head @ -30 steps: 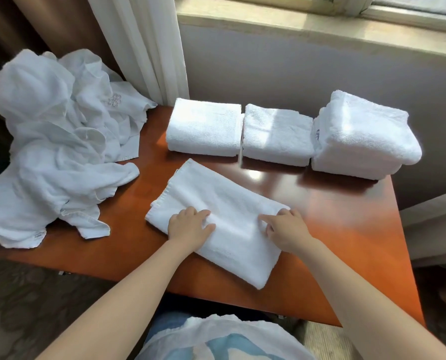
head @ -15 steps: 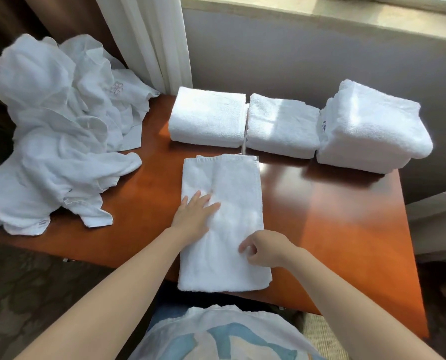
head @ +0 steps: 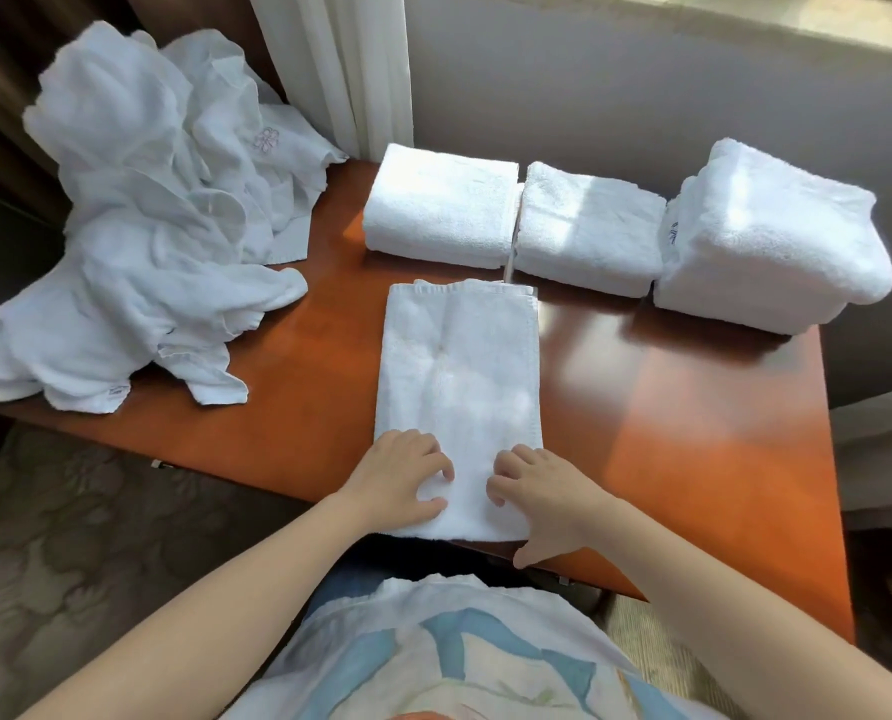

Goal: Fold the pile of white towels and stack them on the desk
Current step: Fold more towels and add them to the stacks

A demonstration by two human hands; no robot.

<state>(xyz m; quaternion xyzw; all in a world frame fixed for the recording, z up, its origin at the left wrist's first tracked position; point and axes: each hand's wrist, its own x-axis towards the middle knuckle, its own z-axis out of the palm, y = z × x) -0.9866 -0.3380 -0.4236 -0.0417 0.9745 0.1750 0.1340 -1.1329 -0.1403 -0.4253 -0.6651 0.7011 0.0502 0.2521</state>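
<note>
The left hand point(head: 402, 475) and right hand point(head: 542, 491) grip the long towel point(head: 459, 366) at its near end, fingers curled (thumbs spread), with folded stacks point(head: 589, 226) beyond the fingers on the worktop point(head: 667, 407).

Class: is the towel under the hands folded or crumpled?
Folded: the towel is a flat narrow strip on the desk, doubled hems at its far end.

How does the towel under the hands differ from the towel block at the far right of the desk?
The towel under the hands is a long, flat, thin strip; the far-right block is thick, squarish, stacked high. The strip is held by the left hand and right hand; the block sits untouched. Both are white.
</note>
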